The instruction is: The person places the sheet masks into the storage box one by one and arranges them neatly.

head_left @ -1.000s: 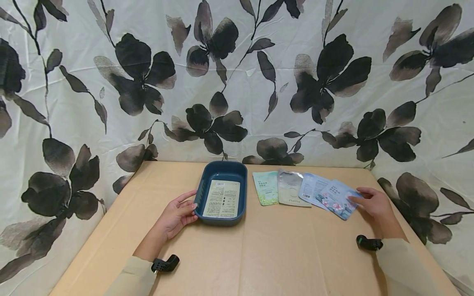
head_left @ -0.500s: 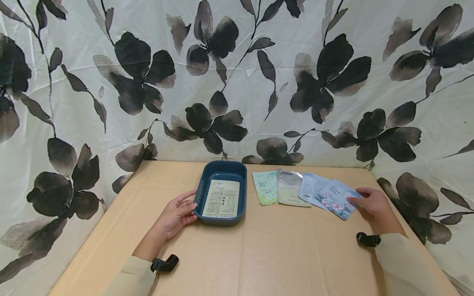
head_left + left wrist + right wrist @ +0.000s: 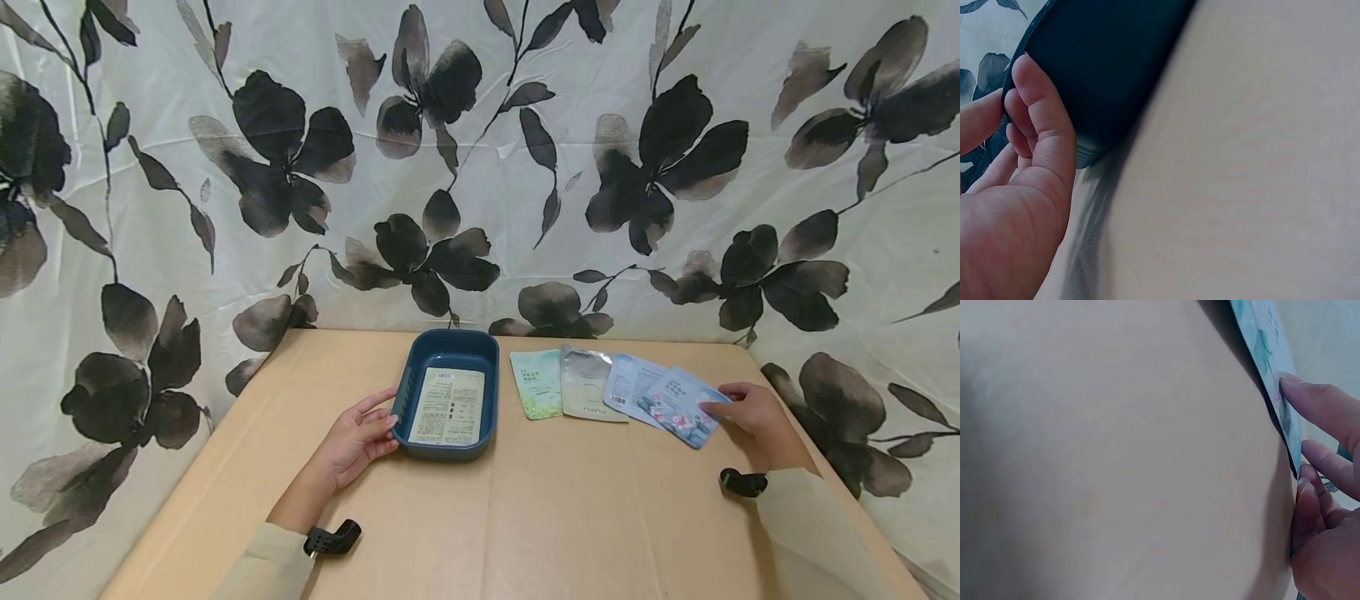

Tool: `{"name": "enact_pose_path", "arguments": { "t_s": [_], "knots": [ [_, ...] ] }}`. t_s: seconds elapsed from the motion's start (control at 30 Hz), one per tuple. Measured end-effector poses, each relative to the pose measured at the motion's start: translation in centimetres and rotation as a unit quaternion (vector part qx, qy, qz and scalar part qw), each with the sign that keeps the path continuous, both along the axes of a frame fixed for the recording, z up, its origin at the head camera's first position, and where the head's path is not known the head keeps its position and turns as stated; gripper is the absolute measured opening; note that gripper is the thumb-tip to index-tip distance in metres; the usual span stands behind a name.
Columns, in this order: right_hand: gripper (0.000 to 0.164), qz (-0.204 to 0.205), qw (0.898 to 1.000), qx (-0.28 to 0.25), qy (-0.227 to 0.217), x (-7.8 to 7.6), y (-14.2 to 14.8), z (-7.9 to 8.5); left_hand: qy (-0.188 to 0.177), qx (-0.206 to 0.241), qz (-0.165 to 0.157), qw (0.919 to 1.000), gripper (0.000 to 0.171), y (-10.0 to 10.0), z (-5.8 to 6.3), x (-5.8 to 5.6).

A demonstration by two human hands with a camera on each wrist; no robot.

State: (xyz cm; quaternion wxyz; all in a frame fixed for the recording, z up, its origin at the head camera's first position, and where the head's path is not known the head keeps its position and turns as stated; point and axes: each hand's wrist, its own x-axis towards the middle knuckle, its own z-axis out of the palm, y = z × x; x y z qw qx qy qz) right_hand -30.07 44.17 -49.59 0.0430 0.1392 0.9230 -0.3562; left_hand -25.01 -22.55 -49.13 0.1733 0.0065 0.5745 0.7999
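In the head view, a dark blue rectangular tray (image 3: 489, 408) lies on the table, a printed cream label sheet (image 3: 447, 407) in its bottom. The left hand (image 3: 362, 437) holds the tray's left rim; the left wrist view has its fingers (image 3: 1044, 112) against the outer wall. Right of the tray, several face-mask packets overlap in a fan: a green one (image 3: 536, 383), a silver one (image 3: 587, 385) and a light blue one (image 3: 628, 385). On top at the right lies a blue flowered packet (image 3: 678, 404). Its right edge is pinched by the right hand (image 3: 759, 421), thumb on top.
The pale wooden table (image 3: 555, 517) has a back edge meeting a white curtain (image 3: 540, 250) printed with dark flowers. Each wrist wears a black strap device, one on the left (image 3: 333, 539) and one on the right (image 3: 744, 483).
The head view has tipped very slightly. Both hands, the tray and the packets stay in place.
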Motion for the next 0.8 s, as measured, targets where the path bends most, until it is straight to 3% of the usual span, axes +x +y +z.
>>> {"name": "enact_pose_path", "arguments": {
  "t_s": [0.8],
  "knots": [
    [0.087,-0.005,1.000,0.003,-0.013,0.12,-0.46,0.24,0.007,0.006,-0.008,0.9999,0.068,-0.01,0.19,0.20]
  ]
}}
